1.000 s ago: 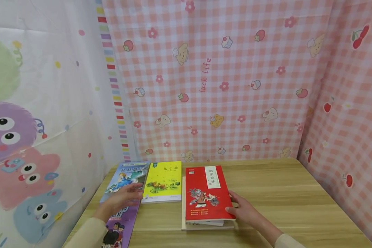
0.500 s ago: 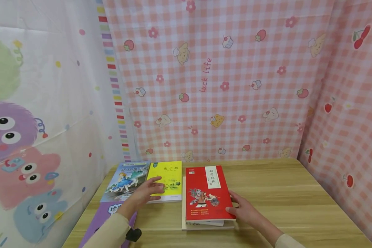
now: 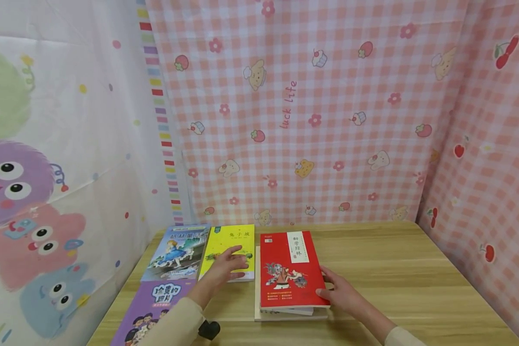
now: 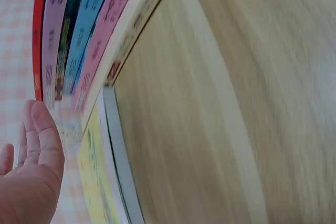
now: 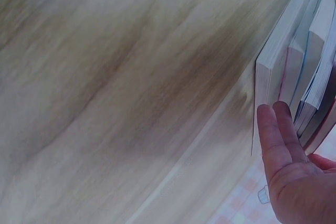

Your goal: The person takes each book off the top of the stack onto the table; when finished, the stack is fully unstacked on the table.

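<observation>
A red book (image 3: 281, 254) tops a stack of several books left of my right hand (image 3: 339, 290). That hand's thumb lies at the cover's lower right edge, and its straight fingers (image 5: 273, 135) touch the page edges of the stack. Over the yellow book (image 3: 216, 240) is my left hand (image 3: 225, 271), its fingers extended toward the stack and holding nothing. In the left wrist view the left fingertips (image 4: 39, 111) are close to the spine end of the red book (image 4: 38, 40). Pink, blue and purple spines show beside it, with a cream-coloured book (image 4: 123, 40) at the bottom.
Left of the yellow book lies a blue picture-cover book (image 3: 177, 250). A purple book (image 3: 147, 302), partly under the left sleeve, lies nearer. All rest on a wooden table (image 3: 385, 269), with a pink checked cloth (image 3: 307, 144) hanging behind and printed cloths at both sides.
My left hand has moved right from over the blue and purple books, across the yellow book, toward the stack. The right hand and the stack have stayed in place.
</observation>
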A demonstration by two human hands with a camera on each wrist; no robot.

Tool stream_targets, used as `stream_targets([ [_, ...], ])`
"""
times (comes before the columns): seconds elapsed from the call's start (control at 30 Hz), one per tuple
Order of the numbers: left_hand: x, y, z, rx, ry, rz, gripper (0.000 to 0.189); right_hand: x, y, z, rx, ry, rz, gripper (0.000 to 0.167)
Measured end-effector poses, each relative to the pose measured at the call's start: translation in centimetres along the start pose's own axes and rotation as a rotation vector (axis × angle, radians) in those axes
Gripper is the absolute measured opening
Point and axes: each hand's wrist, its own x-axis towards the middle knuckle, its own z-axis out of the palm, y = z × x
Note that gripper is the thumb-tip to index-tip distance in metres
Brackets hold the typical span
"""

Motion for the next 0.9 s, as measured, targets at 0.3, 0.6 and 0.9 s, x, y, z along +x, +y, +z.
stream_targets([
  [0.3, 0.5, -0.7, 2.4, -0.001, 0.001, -0.016, 0.071, -0.4, -0.2, 0.5, 0.021, 0.030, -0.037, 0.066],
  [0.6, 1.6, -1.4, 2.8, 0.046, 0.050, -0.054, 0.074, -1.0, -0.5, 1.2, 0.012, 0.038, -0.108, 0.062],
  [0.9, 2.3, -1.2, 3.2, 0.115, 0.062, -0.096, 0.076, -0.9, -0.3, 1.1, 0.028, 0.050, -0.127, 0.056],
])
